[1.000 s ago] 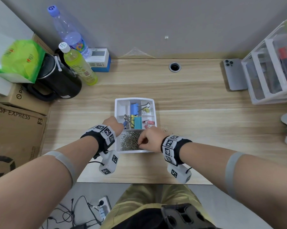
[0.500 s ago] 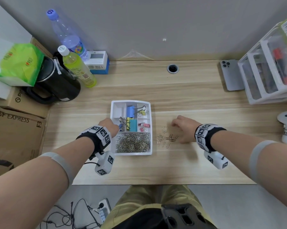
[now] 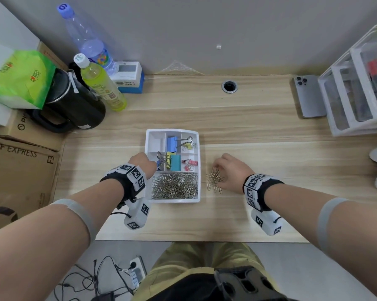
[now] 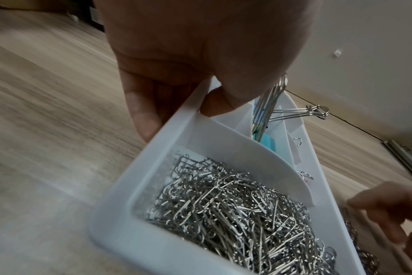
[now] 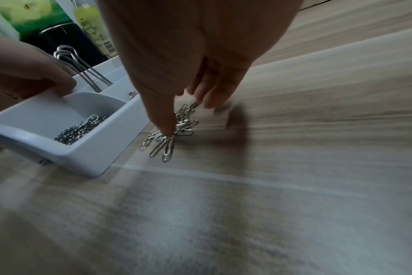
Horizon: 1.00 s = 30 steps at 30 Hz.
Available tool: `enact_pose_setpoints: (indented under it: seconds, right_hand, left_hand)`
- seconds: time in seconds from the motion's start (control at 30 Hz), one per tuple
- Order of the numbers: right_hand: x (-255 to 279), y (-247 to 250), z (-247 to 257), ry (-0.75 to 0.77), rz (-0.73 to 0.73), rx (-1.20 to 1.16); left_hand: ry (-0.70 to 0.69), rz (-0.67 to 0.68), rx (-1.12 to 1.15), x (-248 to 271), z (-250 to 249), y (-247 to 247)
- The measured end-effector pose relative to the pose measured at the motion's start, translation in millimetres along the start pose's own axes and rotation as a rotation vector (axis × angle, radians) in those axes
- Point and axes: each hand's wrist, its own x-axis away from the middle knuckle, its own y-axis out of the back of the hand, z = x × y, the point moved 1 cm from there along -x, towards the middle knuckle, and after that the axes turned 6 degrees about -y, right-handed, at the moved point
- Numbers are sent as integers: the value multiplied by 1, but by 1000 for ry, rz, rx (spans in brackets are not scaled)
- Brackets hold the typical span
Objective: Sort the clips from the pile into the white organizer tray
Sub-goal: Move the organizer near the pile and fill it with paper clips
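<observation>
Gathering the last loose paper clips (image 3: 214, 180) is the step in hand, and it goes best as a rake-and-pinch: draw the scattered ones into a tight bunch against the surface (image 3: 259, 131) first, then lift them together so none slide off toward the edge. The right hand (image 3: 231, 171) is down on this small pile, just beside the right wall of the white organizer tray (image 3: 172, 200); in the right wrist view its thumb tip presses on the nearest clips while the other fingers curl over the far side, closing in but not yet clearly lifting anything. The left hand (image 3: 143, 162) steadies the tray, with fingers outside the left wall and the thumb hooked over the rim, a grip worth keeping so the tray does not skid when the next handful drops. That drop belongs in the wide near compartment, where the paper clip heap (image 3: 175, 185) lies, and it should be released low to avoid bounce-out. By count there is one tray and two hands. Binder clips in the upper compartments number about seven: one blue (image 3: 171, 144), one teal (image 3: 175, 162), roughly two small pink (image 3: 190, 165), with small yellow and blue ones too overlapped to separate firmly. Loose clips look like a dozen or so; those in the tray are far too many to count.
</observation>
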Motion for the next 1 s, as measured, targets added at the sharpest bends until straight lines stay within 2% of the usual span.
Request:
enact_pose_setpoints:
  seconds: [0.1,0.27,0.53,0.73,1.0]
  right_hand:
    - [2,0,-3,-8,-31,34]
    - [-2,-10,3,108,77,101]
    - [-2,-17,11,116,37,-7]
    - [-2,-25,21,112,-20,18]
    - [0,-27,13,122,-41,-46]
  left_hand:
    - [-2,5,10,-1,1,-1]
    - [-14,-9,-6,0,1,-1]
    - [-14,-3,12,-1,2,-1]
    - [-17,7,2,0,3,-1]
    - [-22,2,-20,1,2,-1]
